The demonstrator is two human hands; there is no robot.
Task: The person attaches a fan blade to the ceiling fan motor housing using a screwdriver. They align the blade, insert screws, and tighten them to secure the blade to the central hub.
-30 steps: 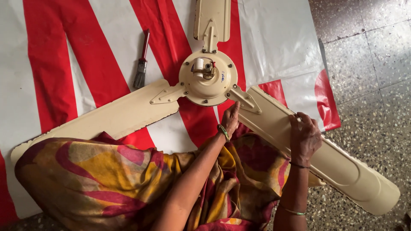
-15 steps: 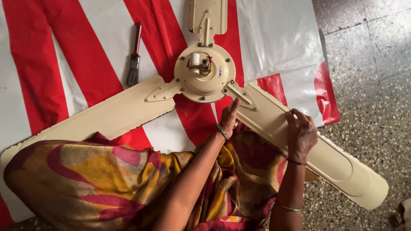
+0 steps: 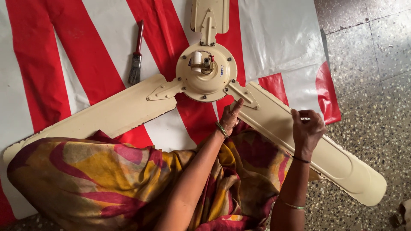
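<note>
both hands, left hand [image 3: 230, 118] and right hand [image 3: 306, 130], grip the cream fan blade [image 3: 342, 164].

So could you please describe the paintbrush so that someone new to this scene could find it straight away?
Start at the cream ceiling fan lying on the red and white striped sheet. Look to the upper left of its round middle, above the left blade. The paintbrush lies there alone: small, with a dark red handle and grey bristles.

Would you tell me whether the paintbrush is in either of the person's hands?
No, the paintbrush lies alone on the red and white sheet, while the left hand and right hand rest on a fan blade.
</note>
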